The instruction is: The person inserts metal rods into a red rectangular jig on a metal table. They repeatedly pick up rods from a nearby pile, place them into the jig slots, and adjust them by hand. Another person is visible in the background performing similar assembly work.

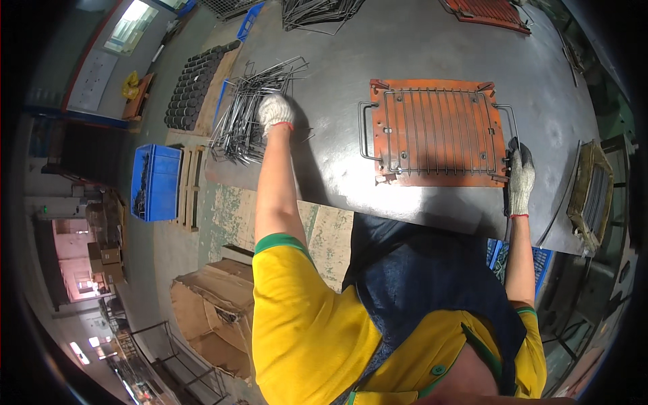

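Note:
My left hand (275, 113), in a white knit glove, reaches onto a heap of bent metal wire pieces (237, 125) at the table's left edge. Its fingertips are lost among the wires, so I cannot tell whether it grips one. In front of me lies an orange metal plate fixture (439, 177) with a wire grill rack (442, 128) on top; a wire loop handle sticks out at either side. Beside the fixture's lower right corner, my gloved right hand (521, 179) is closed around a slim dark tool (507, 201), whose kind I cannot make out.
The grey metal table (331, 135) also bears more wire pieces (320, 12) and another orange fixture (489, 15) at the far side. A framed holder of rods (591, 196) stands right. A blue crate (156, 182) and a cardboard box (212, 317) stand left of me.

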`<move>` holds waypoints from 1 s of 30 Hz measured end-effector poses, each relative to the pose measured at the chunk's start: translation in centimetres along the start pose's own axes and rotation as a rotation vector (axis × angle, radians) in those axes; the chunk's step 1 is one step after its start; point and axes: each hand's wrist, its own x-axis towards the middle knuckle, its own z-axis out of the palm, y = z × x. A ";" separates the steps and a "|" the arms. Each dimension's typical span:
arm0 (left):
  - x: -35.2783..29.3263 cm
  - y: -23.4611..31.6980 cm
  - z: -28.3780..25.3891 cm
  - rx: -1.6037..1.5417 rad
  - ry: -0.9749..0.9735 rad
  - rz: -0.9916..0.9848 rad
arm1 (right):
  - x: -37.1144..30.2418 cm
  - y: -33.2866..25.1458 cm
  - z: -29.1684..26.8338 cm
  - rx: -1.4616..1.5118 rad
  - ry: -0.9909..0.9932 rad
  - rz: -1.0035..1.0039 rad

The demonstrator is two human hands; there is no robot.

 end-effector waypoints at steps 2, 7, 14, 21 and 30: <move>-0.4 0.1 0.5 0.036 -0.029 0.000 | -0.1 -0.5 0.0 0.022 -0.017 0.017; -1.2 1.6 -3.0 -0.164 -0.143 -0.118 | -0.7 -0.1 -1.2 0.072 -0.079 0.045; -4.9 -0.4 -0.9 -1.942 -0.804 -0.338 | -1.7 -2.7 -3.1 -0.243 0.035 -0.141; -16.0 12.2 -8.7 -2.278 -0.940 -0.442 | -6.3 -6.3 1.9 -0.409 -0.384 -0.244; -20.0 17.3 -8.2 -2.245 -0.958 -0.174 | -11.9 -6.3 9.2 0.225 -0.545 0.133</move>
